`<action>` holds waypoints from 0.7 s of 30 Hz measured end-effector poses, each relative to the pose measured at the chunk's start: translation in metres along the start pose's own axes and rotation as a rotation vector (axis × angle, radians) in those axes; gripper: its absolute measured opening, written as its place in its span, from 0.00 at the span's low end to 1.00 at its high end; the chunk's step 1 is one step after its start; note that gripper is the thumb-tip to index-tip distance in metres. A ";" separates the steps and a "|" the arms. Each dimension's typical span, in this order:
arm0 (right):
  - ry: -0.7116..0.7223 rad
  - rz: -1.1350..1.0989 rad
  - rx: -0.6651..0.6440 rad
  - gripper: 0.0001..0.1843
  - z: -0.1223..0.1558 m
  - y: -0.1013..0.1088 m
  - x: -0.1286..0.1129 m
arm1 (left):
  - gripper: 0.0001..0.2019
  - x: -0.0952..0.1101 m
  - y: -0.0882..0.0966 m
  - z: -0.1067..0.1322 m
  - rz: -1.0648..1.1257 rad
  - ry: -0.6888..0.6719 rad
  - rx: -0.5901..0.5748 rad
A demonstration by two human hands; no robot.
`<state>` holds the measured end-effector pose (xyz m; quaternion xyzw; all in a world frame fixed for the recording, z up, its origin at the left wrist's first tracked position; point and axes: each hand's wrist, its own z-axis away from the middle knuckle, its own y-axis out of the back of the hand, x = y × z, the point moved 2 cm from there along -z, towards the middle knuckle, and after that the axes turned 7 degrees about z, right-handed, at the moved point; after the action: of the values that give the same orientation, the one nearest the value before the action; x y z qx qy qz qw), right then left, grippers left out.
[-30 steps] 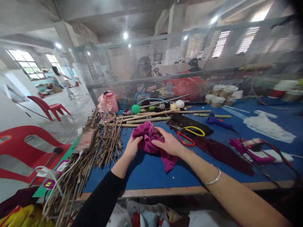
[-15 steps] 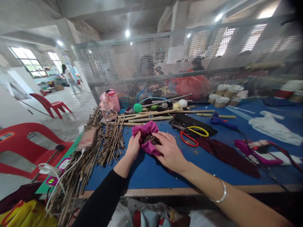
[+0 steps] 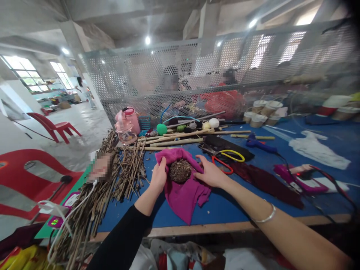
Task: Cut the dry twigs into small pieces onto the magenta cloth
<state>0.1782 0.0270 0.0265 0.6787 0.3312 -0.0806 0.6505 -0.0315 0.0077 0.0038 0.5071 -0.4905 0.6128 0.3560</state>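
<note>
A magenta cloth (image 3: 184, 202) lies spread on the blue tabletop, its lower corner pointing toward me. On it rests a round clump of brown, dry plant bits (image 3: 180, 171). My left hand (image 3: 159, 173) pinches the cloth's left edge beside the clump. At the right edge, my right hand (image 3: 210, 171) has its thumb and fingers closed around a fold of the same cloth. Just beyond my right hand are scissors (image 3: 229, 155) with one yellow and one red handle loop.
Dry twigs (image 3: 129, 168) pile at the left. Behind lie bamboo sticks (image 3: 180, 141), yarn balls (image 3: 161, 129) and a pink bottle (image 3: 128, 125). At right are dark red fabric (image 3: 270, 185), a blue glue gun (image 3: 260, 143) and a magenta device (image 3: 302, 178). A perforated metal screen (image 3: 135, 86) stands behind.
The cloth was bunched up around the clump under my hands. Now it is opened out, the clump shows fully, and my right hand has moved off it to the cloth's right edge.
</note>
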 end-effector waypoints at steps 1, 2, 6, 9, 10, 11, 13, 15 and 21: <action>-0.005 0.010 -0.026 0.33 -0.002 -0.001 0.002 | 0.22 -0.001 0.000 0.000 -0.001 0.003 0.005; -0.016 0.024 -0.025 0.34 -0.003 -0.001 0.003 | 0.22 -0.001 0.000 -0.001 -0.003 0.006 0.015; -0.173 0.087 0.055 0.35 -0.018 0.002 0.009 | 0.22 -0.002 0.003 -0.002 0.008 0.011 0.061; -0.254 0.008 0.030 0.24 -0.042 0.002 0.015 | 0.21 -0.002 0.003 -0.003 0.039 0.022 0.063; -0.254 -0.025 0.003 0.21 -0.051 0.002 0.015 | 0.21 -0.002 0.002 -0.003 0.051 0.027 0.059; -0.244 -0.058 -0.019 0.19 -0.058 0.000 0.015 | 0.20 -0.002 0.002 -0.003 0.065 0.033 0.054; -0.211 -0.135 -0.035 0.15 -0.068 -0.002 0.012 | 0.20 0.000 0.000 -0.002 0.098 0.040 0.046; -0.164 -0.238 -0.021 0.12 -0.071 -0.003 0.006 | 0.19 0.003 -0.003 -0.002 0.154 0.027 0.036; 0.056 -0.539 -0.062 0.07 -0.056 -0.002 -0.017 | 0.18 0.009 -0.004 -0.004 0.285 -0.070 0.048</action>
<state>0.1458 0.0738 0.0422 0.5479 0.5201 -0.2217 0.6166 -0.0310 0.0117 0.0137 0.4619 -0.5548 0.6506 0.2357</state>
